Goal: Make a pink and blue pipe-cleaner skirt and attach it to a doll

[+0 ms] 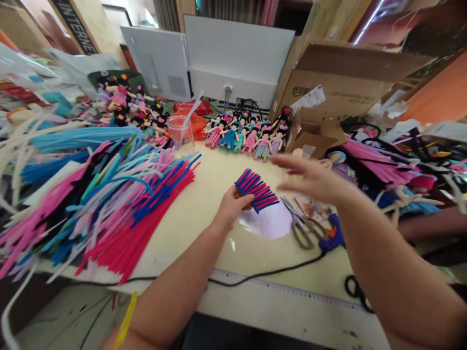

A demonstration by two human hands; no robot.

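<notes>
My left hand point(235, 204) is closed on a striped strip of blue and pink pipe cleaners point(257, 188), thumb on top, above the table. Off to its right, my right hand point(310, 177) is raised, slightly blurred, with fingers stretched apart and nothing in them. Below that hand lie metal scissors point(302, 228) and a blue glue gun point(332, 234) with a black cord. A pale round sheet point(268, 222) lies on the table under the strip.
Long pipe cleaners point(146, 214) in many colours cover the left side. Several small dolls point(244, 136) stand at the back, near a clear plastic cup point(180, 130). A cardboard box point(335, 87) is behind on the right. Black-handled scissors point(356, 291) lie near the front edge.
</notes>
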